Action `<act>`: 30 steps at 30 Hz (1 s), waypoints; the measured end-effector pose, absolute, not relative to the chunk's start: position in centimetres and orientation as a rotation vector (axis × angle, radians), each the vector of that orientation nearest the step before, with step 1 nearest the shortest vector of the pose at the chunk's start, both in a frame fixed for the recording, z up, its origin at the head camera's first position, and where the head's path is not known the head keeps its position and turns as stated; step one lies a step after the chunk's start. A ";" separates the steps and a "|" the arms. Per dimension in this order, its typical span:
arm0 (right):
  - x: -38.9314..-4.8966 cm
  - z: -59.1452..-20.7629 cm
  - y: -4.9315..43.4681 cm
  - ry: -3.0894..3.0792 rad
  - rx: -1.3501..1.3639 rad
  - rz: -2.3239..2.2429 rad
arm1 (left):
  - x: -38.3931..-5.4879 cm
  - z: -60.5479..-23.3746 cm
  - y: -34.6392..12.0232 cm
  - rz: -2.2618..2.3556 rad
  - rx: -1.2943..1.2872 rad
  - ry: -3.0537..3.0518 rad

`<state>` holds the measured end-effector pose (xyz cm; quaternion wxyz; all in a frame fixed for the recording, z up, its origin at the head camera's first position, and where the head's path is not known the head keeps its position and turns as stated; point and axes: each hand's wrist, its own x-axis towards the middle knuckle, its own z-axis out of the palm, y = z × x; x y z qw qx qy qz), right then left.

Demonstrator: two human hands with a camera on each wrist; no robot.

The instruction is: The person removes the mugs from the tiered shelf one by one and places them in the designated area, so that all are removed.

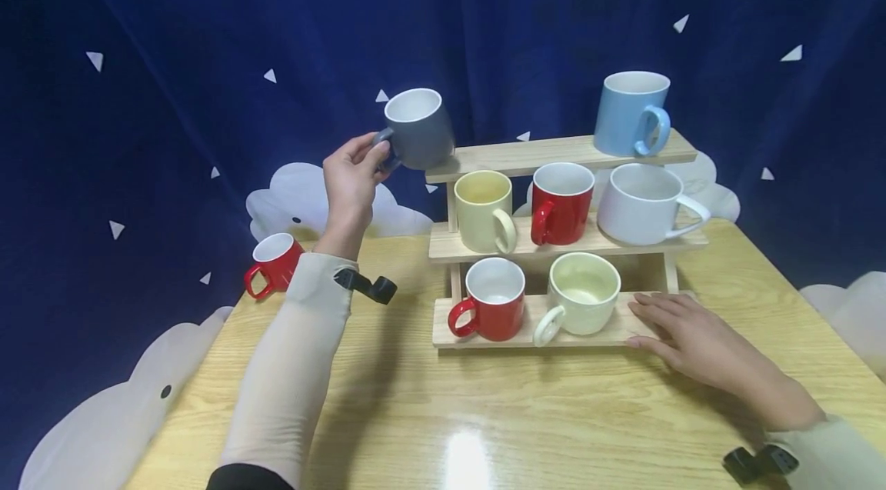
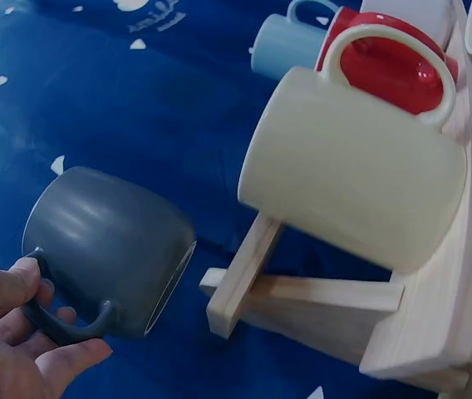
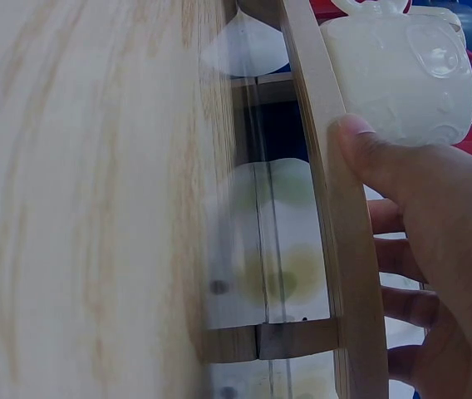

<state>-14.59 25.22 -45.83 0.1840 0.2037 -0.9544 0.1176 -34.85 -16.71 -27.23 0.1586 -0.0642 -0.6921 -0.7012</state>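
My left hand (image 1: pixel 351 176) pinches the handle of a dark grey mug (image 1: pixel 421 132) at the left end of the rack's top shelf (image 1: pixel 526 155). In the left wrist view the grey mug (image 2: pixel 107 241) is tilted, with a gap between it and the wood. My right hand (image 1: pixel 699 340) rests on the right end of the bottom shelf (image 1: pixel 529 325). Its thumb touches the front edge, and the other fingers lie over the board. Beside it stands a pale cream mug (image 1: pixel 584 294) with a red mug (image 1: pixel 494 305) to its left.
A light blue mug (image 1: pixel 630 117) stands at the top shelf's right. The middle shelf holds a yellow mug (image 1: pixel 477 217), a red mug (image 1: pixel 571 205) and a white mug (image 1: pixel 637 209). Another red mug (image 1: pixel 278 263) is on the table (image 1: pixel 554 413), by its left edge. Behind hangs a blue curtain (image 1: pixel 277 13).
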 end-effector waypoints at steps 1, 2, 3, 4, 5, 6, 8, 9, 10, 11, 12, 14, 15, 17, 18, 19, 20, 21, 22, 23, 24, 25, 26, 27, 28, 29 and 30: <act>-14.6 -45.9 25.2 -2.693 0.573 0.332 | -34.8 -27.3 -17.0 -2.008 -0.178 -1.971; -14.6 -45.9 25.3 -2.694 0.572 0.332 | -34.8 -27.5 -17.2 -2.006 -0.170 -1.967; -14.6 -45.9 25.3 -2.698 0.570 0.333 | -34.8 -27.6 -17.5 -2.010 -0.160 -1.959; -14.6 -45.9 25.3 -2.699 0.569 0.334 | -34.8 -27.7 -17.7 -2.018 -0.148 -1.951; -14.6 -45.9 25.2 -2.699 0.569 0.335 | -34.8 -27.8 -18.0 -2.028 -0.139 -1.939; -14.6 -45.9 25.2 -2.699 0.569 0.335 | -34.8 -27.9 -18.2 -2.028 -0.129 -1.933; -14.6 -45.8 25.2 -2.698 0.569 0.339 | -34.8 -28.2 -18.7 -2.039 -0.108 -1.914; -14.6 -45.8 25.2 -2.698 0.569 0.340 | -34.9 -28.3 -18.9 -2.055 -0.098 -1.898; -14.6 -45.8 25.2 -2.698 0.571 0.340 | -34.9 -28.5 -19.1 -2.062 -0.087 -1.889; -14.6 -45.7 25.2 -2.700 0.571 0.341 | -35.0 -28.7 -19.3 -2.070 -0.078 -1.876; -14.6 -45.7 25.2 -2.702 0.571 0.343 | -35.0 -28.9 -19.5 -2.083 -0.069 -1.861; -14.6 -45.7 25.2 -2.706 0.569 0.345 | -35.1 -29.3 -20.0 -2.090 -0.047 -1.843; -14.6 -45.7 25.2 -2.707 0.568 0.343 | -35.1 -29.5 -20.2 -2.090 -0.034 -1.839; -14.6 -45.7 25.2 -2.706 0.568 0.340 | -35.2 -29.9 -20.7 -2.080 -0.014 -1.835; -14.6 -45.7 25.3 -2.706 0.567 0.338 | -35.2 -30.0 -20.9 -2.073 -0.004 -1.836; -14.6 -45.7 25.3 -2.705 0.568 0.337 | -35.3 -30.2 -21.2 -2.068 0.006 -1.836; -14.7 -45.7 25.3 -2.705 0.569 0.335 | -35.2 -30.4 -21.4 -2.067 0.011 -1.834; -14.7 -45.7 25.3 -2.704 0.569 0.333 | -35.3 -30.6 -21.7 -2.064 0.014 -1.832; -14.7 -45.8 25.3 -2.702 0.570 0.332 | -35.2 -30.8 -21.9 -2.060 0.018 -1.833; -14.7 -45.8 25.4 -2.700 0.571 0.331 | -35.2 -31.0 -22.2 -2.060 0.023 -1.833; -14.7 -45.8 25.3 -2.699 0.572 0.330 | -35.2 -31.2 -22.5 -2.062 0.028 -1.830; -14.7 -45.9 25.3 -2.697 0.572 0.330 | -35.2 -31.5 -22.7 -2.062 0.028 -1.829; -14.7 -45.9 25.3 -2.697 0.571 0.331 | -35.1 -31.7 -23.0 -2.054 0.029 -1.837; -14.7 -45.9 25.3 -2.697 0.569 0.335 | -35.1 -31.9 -23.2 -2.055 0.036 -1.840; -14.7 -45.9 25.3 -2.701 0.568 0.336 | -35.1 -32.2 -23.4 -2.051 0.042 -1.846; -14.7 -45.9 25.3 -2.707 0.566 0.338 | -35.1 -32.4 -23.7 -2.049 0.046 -1.850; -14.7 -45.9 25.3 -2.712 0.563 0.340 | -35.0 -32.6 -23.9 -2.044 0.049 -1.856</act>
